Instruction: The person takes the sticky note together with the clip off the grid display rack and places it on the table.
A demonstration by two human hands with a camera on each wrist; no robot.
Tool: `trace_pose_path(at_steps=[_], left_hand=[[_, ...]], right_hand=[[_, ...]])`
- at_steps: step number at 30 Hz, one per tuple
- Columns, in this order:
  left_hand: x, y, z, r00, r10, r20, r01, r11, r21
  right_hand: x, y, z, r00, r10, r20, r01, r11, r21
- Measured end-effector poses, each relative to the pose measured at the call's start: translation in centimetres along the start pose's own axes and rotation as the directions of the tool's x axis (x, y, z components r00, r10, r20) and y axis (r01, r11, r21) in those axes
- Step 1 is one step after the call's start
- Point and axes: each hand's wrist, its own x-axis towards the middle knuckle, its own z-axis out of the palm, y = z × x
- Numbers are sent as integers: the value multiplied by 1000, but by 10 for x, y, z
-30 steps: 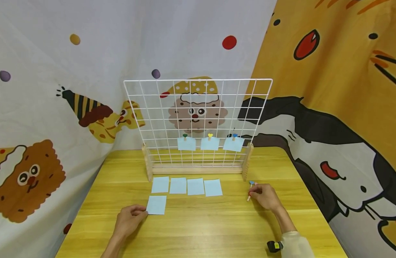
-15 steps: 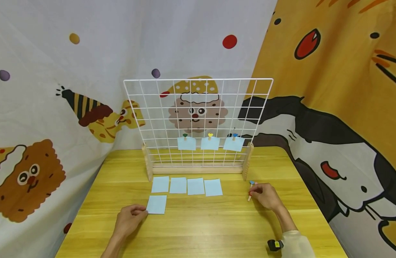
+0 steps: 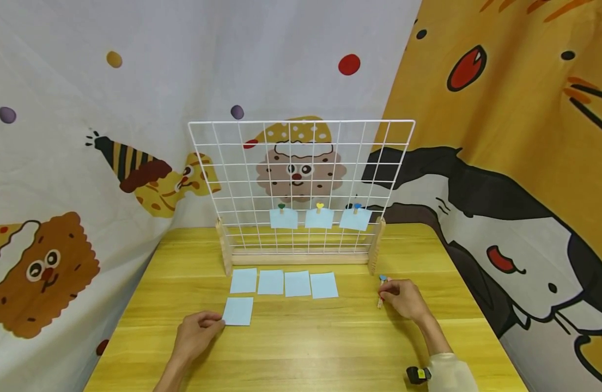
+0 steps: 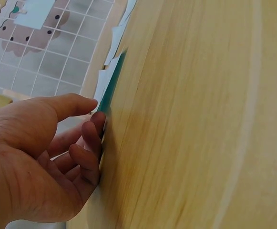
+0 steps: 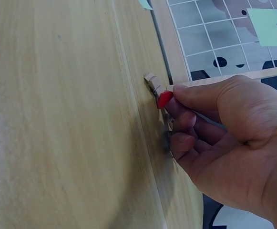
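My left hand [image 3: 195, 333] pinches the lower left corner of a light blue paper note [image 3: 238, 311] on the table. In the left wrist view that note [image 4: 111, 88] appears nearly edge-on, meeting the thumb and forefinger tips. On the right, my right hand [image 3: 406, 299] pinches a small wooden clothespin with a red heart [image 5: 164, 98] between thumb and forefinger, low over the table. A blue-heart clothespin [image 3: 382, 277] lies just beyond those fingertips. Other pegs there are partly hidden behind the fingers.
A white wire grid [image 3: 301, 163] stands in a wooden base [image 3: 301, 257] at the back. Three notes hang from it on heart clothespins, one a yellow-heart clothespin [image 3: 320, 206]. Several blue notes [image 3: 297, 283] lie in a row before the base. Patterned curtains [image 3: 149, 71] enclose the table.
The clothespin under my right fingers has shifted slightly, its lower end coming a little nearer. My left hand and the notes stay in place.
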Motion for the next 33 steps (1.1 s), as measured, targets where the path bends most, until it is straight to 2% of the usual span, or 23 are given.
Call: trace_pose_path(at_steps=[12, 20, 24, 27, 30, 33], left_hand=[[0, -1, -2, 1000, -31, -1, 31, 999, -16], [1, 0, -6, 999, -32, -27, 32, 999, -7], [3, 3, -10, 997, 47, -65, -49, 998, -32], [4, 8, -11, 987, 128, -95, -135, 989, -67], [7, 14, -12, 970, 204, -129, -217, 972, -90], [11, 19, -11, 941, 297, -161, -313, 946, -82]], right_hand=[[-5, 6, -3, 999, -48, -15, 49, 998, 44], [-7, -4, -7, 996, -74, -51, 78, 994, 82], [-6, -9, -8, 989, -121, -87, 127, 990, 58], [-4, -15, -6, 978, -169, -121, 176, 983, 56], [-2, -20, -2, 966, -217, -144, 226, 972, 57], [0, -26, 1, 954, -246, -171, 258, 965, 53]])
